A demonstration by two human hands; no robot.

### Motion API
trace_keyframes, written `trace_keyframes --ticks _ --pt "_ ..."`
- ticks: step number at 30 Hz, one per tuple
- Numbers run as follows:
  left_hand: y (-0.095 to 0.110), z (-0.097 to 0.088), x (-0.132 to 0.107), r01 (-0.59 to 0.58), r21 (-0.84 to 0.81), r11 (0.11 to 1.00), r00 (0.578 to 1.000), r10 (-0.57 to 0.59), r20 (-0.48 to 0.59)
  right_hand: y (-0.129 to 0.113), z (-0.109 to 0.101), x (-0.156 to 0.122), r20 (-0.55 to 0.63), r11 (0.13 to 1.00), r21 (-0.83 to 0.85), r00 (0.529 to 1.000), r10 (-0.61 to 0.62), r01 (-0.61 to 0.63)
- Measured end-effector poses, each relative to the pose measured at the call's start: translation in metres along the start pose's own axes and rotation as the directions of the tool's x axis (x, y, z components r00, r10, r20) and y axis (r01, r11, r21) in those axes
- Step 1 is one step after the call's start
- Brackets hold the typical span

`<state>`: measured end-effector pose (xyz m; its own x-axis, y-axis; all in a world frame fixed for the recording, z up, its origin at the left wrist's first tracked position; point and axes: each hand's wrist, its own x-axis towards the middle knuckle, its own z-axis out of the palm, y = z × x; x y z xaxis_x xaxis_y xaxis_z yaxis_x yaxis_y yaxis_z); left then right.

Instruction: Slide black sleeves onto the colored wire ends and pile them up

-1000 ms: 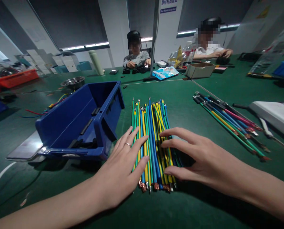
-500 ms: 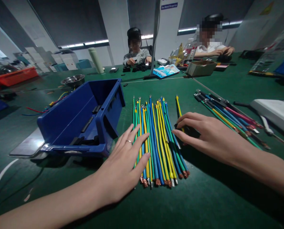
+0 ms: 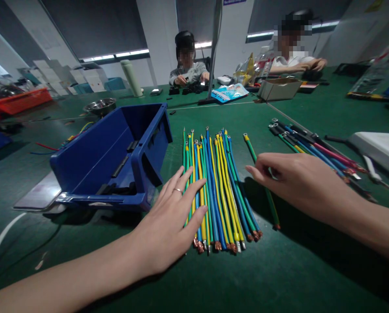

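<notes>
Several blue, green and yellow cables point(image 3: 216, 191), with ring lugs at the far ends and bare copper at many near ends, lie side by side on the green table. My left hand point(image 3: 178, 213) rests open across the left part of the row, fingers spread. To the right of the row, a single green-and-yellow cable point(image 3: 271, 206) lies slanted under my right hand point(image 3: 289, 174). The fingers of that hand are curled and its thumb stands apart. Its fingertips are partly hidden, and I see no cable pinched in it.
A blue bin point(image 3: 93, 165) holding black pieces stands at left. A second pile of cables point(image 3: 315, 145) with black sleeves lies at right, beside a white device point(image 3: 377, 150). Two people sit across the table, behind a cardboard box point(image 3: 281, 90) and a blue packet point(image 3: 229, 93).
The single cable at right has swung into a slant, its near end now showing farther right, with its green side visible. My right hand's fingers have curled more. My left hand stays put.
</notes>
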<state>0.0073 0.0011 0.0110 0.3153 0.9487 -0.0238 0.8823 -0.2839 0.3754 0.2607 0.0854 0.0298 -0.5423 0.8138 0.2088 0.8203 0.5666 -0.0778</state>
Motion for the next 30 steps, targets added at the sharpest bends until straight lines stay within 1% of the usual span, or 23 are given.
trace_keyframes --ticks 3,5,7,9,14,16,19,22,26,30 --pt "0.000 0.000 0.000 0.015 -0.016 1.000 1.000 -0.015 0.000 0.007 0.002 -0.001 -0.035 0.986 -0.116 0.992 0.118 -0.121" --pt "0.001 -0.001 0.000 0.019 -0.043 0.999 1.000 -0.019 -0.004 0.013 0.007 -0.001 -0.027 0.976 -0.161 0.989 0.144 -0.146" --pt "0.001 -0.003 0.000 -0.005 -0.072 0.997 1.000 0.004 -0.013 0.017 0.012 -0.001 0.012 0.982 -0.141 0.992 0.127 -0.124" --pt "0.001 -0.005 0.000 -0.057 -0.080 0.995 0.998 0.057 -0.007 0.018 0.017 0.000 0.039 0.993 -0.084 0.995 0.090 -0.086" --pt "0.003 -0.007 0.000 -0.198 -0.011 0.980 0.975 0.198 0.097 0.011 0.018 0.001 0.051 0.997 0.070 0.998 0.030 -0.034" --pt "0.004 -0.007 0.000 -0.225 0.020 0.974 0.968 0.221 0.122 0.008 0.018 0.001 0.061 0.994 0.110 0.998 0.009 -0.016" --pt "0.004 -0.006 0.001 -0.238 0.032 0.971 0.965 0.232 0.118 0.003 0.019 0.001 0.065 0.990 0.138 0.998 -0.023 0.014" --pt "0.004 -0.006 0.001 -0.257 0.035 0.966 0.960 0.252 0.122 0.000 0.021 0.001 0.047 0.990 0.138 0.998 -0.042 0.035" --pt "0.004 -0.006 0.001 -0.254 0.059 0.965 0.961 0.246 0.125 -0.002 0.022 -0.001 0.024 0.993 0.115 0.999 -0.038 0.035" --pt "0.003 -0.007 0.001 -0.257 0.060 0.964 0.958 0.246 0.147 0.001 0.025 -0.003 -0.106 0.997 -0.048 0.993 -0.060 0.055"
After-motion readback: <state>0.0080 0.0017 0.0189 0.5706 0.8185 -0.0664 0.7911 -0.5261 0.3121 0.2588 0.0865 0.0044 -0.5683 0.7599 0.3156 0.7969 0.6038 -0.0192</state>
